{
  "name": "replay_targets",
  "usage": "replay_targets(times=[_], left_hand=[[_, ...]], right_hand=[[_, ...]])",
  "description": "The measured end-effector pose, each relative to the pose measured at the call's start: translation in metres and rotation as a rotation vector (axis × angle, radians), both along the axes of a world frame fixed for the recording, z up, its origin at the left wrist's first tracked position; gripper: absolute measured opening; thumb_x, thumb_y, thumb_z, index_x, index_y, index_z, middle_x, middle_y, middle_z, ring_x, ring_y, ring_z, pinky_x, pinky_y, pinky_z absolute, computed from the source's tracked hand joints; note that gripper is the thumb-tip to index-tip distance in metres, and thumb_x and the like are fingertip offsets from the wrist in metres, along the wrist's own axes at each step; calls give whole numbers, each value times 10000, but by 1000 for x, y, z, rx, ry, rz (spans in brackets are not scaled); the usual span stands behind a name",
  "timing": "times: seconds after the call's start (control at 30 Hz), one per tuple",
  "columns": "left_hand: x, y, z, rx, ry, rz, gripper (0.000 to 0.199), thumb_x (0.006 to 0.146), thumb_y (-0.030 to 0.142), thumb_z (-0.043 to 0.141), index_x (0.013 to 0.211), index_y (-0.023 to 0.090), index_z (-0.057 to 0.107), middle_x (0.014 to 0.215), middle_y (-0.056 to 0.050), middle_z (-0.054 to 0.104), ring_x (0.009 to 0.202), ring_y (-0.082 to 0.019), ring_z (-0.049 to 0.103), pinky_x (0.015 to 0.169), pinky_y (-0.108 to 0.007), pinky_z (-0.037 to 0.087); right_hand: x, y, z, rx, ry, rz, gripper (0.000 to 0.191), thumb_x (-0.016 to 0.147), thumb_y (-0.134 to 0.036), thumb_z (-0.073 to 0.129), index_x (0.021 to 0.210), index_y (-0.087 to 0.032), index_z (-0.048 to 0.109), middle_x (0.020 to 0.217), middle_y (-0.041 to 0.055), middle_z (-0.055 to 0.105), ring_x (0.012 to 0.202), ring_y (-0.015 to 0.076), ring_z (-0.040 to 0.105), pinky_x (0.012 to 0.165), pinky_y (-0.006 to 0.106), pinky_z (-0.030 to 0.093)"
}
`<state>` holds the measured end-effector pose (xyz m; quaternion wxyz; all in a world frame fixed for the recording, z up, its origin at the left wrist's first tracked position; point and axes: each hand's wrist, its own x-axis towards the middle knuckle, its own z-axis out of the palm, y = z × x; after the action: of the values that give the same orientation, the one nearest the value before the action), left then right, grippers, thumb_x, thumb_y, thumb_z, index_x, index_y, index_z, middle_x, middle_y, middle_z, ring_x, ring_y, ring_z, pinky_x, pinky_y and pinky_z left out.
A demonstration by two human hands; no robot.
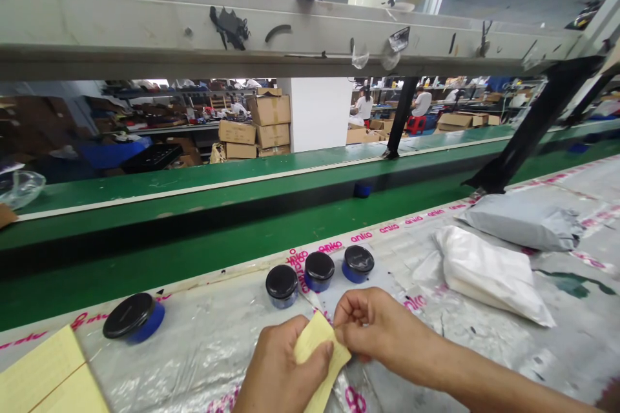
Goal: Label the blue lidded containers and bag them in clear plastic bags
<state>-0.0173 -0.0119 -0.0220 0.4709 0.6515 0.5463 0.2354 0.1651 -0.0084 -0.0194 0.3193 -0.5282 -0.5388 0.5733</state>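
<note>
Low in the middle of the head view, my left hand (285, 364) is closed around a yellow paper sheet (314, 339), thumb on top. My right hand (371, 322) pinches at the upper right edge of the same sheet. Whether it holds the whole sheet or a piece peeled from it is hidden by the fingers. Just beyond my hands stand several small round jars with black lids and blue bodies: a left one (282, 284), a middle one (319, 270) and a right one (358, 262). Another jar (134, 317) sits apart to the left.
More yellow sheets (53, 374) lie at the lower left. A white plastic packet (491, 271) and a grey bag (526, 222) rest on the right. Behind the plastic-covered table runs a green conveyor belt (232, 239) carrying a blue jar (361, 190). A shelf beam (159, 19) crosses overhead.
</note>
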Motion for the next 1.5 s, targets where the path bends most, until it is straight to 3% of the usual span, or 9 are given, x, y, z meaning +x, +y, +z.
replay_targets(times=[0.33,0.53,0.83,1.07,1.2,1.3,1.5], left_hand=[[0,1,-7,152,230,3,184,749,293,564,602,183,544,607,-5,572,599,-158,503,534,-252,286],[-1,0,-4,171,310,-7,177,753,287,563,606,189,565,617,-20,587,632,-191,542,555,-271,283],[3,-5,-16,143,347,-31,164,730,250,544,595,182,608,579,-7,594,591,-173,548,538,-270,255],[1,-1,-30,97,344,-91,154,728,262,543,604,183,591,619,-36,644,621,-206,604,523,-264,261],[0,0,-33,110,335,-114,151,727,263,556,614,183,616,629,-43,664,633,-217,622,541,-267,275],[0,-1,-32,114,360,-118,144,720,258,559,625,186,640,622,-42,660,624,-219,620,539,-269,276],[-1,0,-25,83,398,-140,165,727,279,560,656,183,673,651,-45,682,650,-217,636,553,-265,313]], right_hand=[[-1,-2,2,78,-227,8,198,652,-47,549,706,-169,696,646,-19,658,619,128,555,542,206,372],[-6,-6,6,184,-406,2,202,674,-45,563,685,-190,704,684,-11,705,643,149,610,560,217,399],[-2,3,15,160,-233,-5,160,661,-113,537,676,-198,672,657,-12,671,635,157,594,575,230,419],[8,31,33,251,-199,-51,84,651,-242,570,623,-187,626,837,26,673,700,159,546,609,252,394],[7,56,34,256,-225,-49,99,661,-247,560,604,-181,605,686,-7,598,636,130,485,571,239,341],[5,72,33,195,-278,-48,119,672,-232,572,567,-177,564,584,-33,518,529,95,386,485,233,245],[5,94,37,-32,-390,-17,63,670,-182,619,612,-158,631,489,-21,541,413,77,347,387,204,170]])
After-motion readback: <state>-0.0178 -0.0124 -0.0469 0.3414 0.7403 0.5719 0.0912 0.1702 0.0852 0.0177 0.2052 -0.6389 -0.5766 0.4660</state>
